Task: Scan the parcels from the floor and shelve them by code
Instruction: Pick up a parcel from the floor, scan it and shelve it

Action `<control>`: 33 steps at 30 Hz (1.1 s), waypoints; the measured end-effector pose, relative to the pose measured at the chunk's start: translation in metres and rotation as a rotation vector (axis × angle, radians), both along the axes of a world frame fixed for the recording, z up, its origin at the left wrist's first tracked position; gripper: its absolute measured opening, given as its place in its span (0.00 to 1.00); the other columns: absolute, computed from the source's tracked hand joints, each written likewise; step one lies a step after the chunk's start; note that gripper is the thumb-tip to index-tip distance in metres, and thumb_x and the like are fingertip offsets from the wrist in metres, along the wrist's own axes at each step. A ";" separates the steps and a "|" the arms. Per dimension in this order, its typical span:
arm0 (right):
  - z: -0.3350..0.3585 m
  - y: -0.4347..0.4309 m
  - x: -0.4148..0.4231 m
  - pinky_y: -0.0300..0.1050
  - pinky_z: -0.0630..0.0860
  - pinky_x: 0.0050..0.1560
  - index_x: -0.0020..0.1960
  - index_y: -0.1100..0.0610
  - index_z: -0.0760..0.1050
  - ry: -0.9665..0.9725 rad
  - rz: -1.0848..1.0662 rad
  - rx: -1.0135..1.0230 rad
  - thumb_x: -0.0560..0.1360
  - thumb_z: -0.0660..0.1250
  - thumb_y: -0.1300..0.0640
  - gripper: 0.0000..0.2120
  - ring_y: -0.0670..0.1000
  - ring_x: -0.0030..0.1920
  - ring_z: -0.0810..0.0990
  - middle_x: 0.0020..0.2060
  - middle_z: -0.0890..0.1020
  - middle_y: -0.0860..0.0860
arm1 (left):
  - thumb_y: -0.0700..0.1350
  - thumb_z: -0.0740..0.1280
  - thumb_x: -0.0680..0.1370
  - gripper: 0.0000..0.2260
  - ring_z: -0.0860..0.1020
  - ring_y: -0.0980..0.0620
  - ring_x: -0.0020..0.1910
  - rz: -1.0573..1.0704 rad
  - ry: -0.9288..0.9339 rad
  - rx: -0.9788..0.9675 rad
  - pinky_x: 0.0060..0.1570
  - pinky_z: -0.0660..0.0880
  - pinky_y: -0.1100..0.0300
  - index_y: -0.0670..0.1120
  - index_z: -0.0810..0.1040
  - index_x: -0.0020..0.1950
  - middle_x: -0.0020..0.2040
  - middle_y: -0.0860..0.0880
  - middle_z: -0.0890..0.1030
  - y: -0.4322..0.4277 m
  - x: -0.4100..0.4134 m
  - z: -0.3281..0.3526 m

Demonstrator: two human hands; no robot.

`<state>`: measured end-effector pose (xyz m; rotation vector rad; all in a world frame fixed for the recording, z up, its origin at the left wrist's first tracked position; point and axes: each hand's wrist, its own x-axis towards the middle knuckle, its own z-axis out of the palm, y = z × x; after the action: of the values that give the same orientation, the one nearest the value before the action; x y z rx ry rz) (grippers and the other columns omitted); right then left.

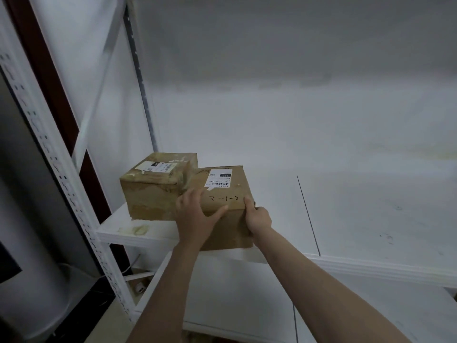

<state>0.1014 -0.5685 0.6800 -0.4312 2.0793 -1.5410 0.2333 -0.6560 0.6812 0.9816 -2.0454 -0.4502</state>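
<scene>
Now I see my left hand (196, 215) flat on the white-labelled brown cardboard box (236, 193), right hand (258, 218) gripping its corner.

Parcel storeroom. Indicated by white metal shelving (371, 219) with perforated uprights (65, 184). Also by taped cardboard parcels (148, 191) bearing barcode labels (218, 181) and a handwritten code (223, 198).
</scene>
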 end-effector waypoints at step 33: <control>0.006 -0.080 -0.029 0.58 0.76 0.63 0.53 0.60 0.78 0.003 0.114 0.011 0.81 0.58 0.41 0.22 0.62 0.57 0.79 0.53 0.81 0.59 | 0.50 0.53 0.84 0.26 0.37 0.44 0.80 -0.006 -0.527 0.139 0.75 0.32 0.40 0.40 0.56 0.79 0.82 0.41 0.48 -0.081 -0.065 0.020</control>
<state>0.0728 -0.6484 0.6855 -0.5384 2.0277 -1.4625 0.1686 -0.7369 0.7015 1.2813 -2.5091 -0.3658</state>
